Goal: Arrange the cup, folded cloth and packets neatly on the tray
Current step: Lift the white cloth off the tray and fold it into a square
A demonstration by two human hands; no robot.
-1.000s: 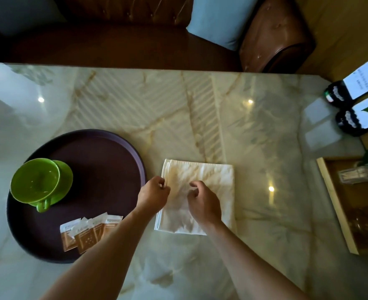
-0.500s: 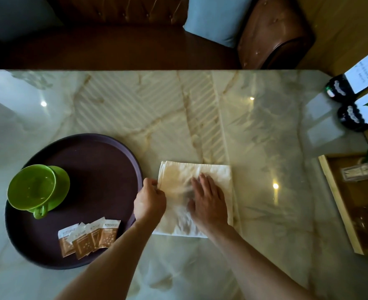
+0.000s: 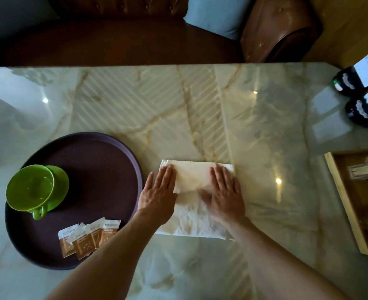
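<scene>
So I'm looking down at the marble table point(image 3: 200, 109) and both hands are lying flat on the folded cloth point(image 3: 191, 178), which is sitting on the table just right of the tray point(image 3: 105, 161), not on it. The left hand point(image 3: 159, 198) is pressing down on the cloth's left edge with the fingers spread out straight, and its thumb side is hanging over the gap next to the tray rim. The right hand point(image 3: 224, 195) is resting palm-down on the right half of the cloth, fingers open too, though it's looking a bit blurry so I can't tell much finer than that. Neither hand is pinching anything. On the round dark purple tray, the green cup point(image 3: 30, 188) is standing upright on its green saucer point(image 3: 60, 185) at the left side, handle pointing toward me. The packets point(image 3: 87, 238) are fanning out in an overlapping row near the tray's front edge, brown with white tops, and my left forearm is crossing over just beside them. Off to the right I'm seeing a wooden tray point(image 3: 343, 202) at the table's edge with something clear in it that I can't make out, and two dark bottles point(image 3: 349, 94) lying farther back.
</scene>
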